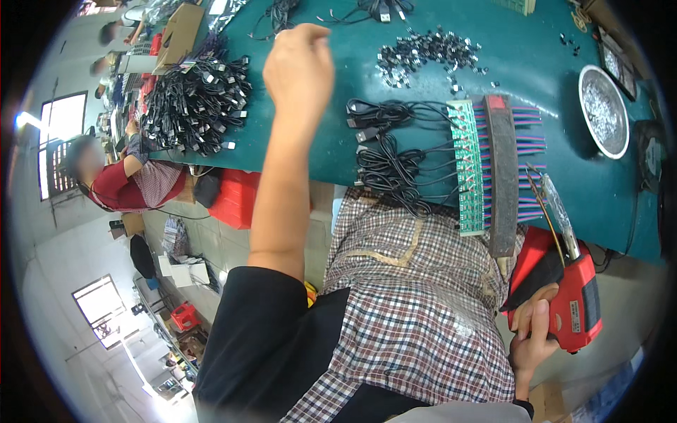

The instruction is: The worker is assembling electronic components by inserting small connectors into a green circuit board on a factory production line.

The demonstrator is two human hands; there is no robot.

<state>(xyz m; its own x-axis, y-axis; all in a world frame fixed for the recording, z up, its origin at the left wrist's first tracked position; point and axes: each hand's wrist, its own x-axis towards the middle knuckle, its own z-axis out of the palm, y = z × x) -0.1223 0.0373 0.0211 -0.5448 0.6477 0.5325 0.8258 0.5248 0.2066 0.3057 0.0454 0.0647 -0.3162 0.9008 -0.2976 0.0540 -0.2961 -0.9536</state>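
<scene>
My right hand (534, 340) grips a red and black soldering gun (584, 299) at the lower right, its foil-wrapped metal tip and thin feed tube angled up over the table edge. Stretched out to the far side, my left hand (302, 67) has curled fingers beside a black cable bundle (281, 11); what they hold is hidden. Between the hands lies a green circuit board strip (465, 166), with coiled black USB cables (391, 162) running to its left side. A dark bar with a red end (502, 176) lies along it, over rows of coloured wires (529, 134).
A heap of black USB cables (197, 106) lies at the left. Small metal connectors (427, 56) are scattered at the back. A metal bowl (605, 113) of shiny parts stands at the right of the green table (317, 151). Another person (127, 176) sits at the left.
</scene>
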